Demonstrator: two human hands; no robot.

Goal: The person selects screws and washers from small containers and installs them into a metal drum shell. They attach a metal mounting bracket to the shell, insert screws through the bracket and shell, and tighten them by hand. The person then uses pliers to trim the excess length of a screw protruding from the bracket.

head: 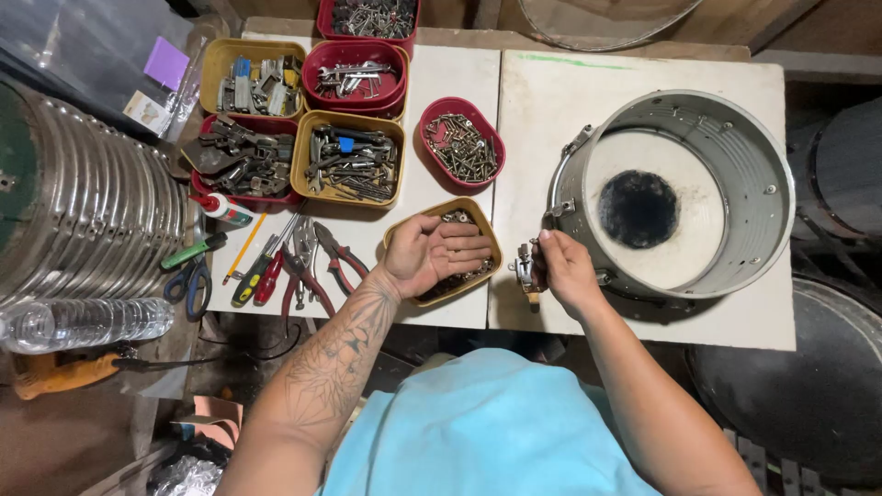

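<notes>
The left hand (430, 255) lies palm up and open, fingers loosely curled, over a yellow tray of small metal fasteners (401, 241) near the front edge of the white worktop (537, 110); whether a piece rests in the palm is hard to tell. The right hand (562, 268) is closed around a small metal lug (525, 266), pinched between thumb and fingers, just beside the left wall of a metal drum shell (684, 193) that lies on its side opening upward on the right half of the worktop. The lug sits to the left of the shell, between the two hands, its long axis roughly upright against the shell's wall; the right hand is the nearer one. The shell reaches close to the worktop's right and front edges, so open room lies mainly behind it and in the bare strip between shell and trays. Pliers (335, 257) and screwdrivers (262, 276) lie at the front left, and a red tray of screws (461, 142) stands behind the left hand.
</notes>
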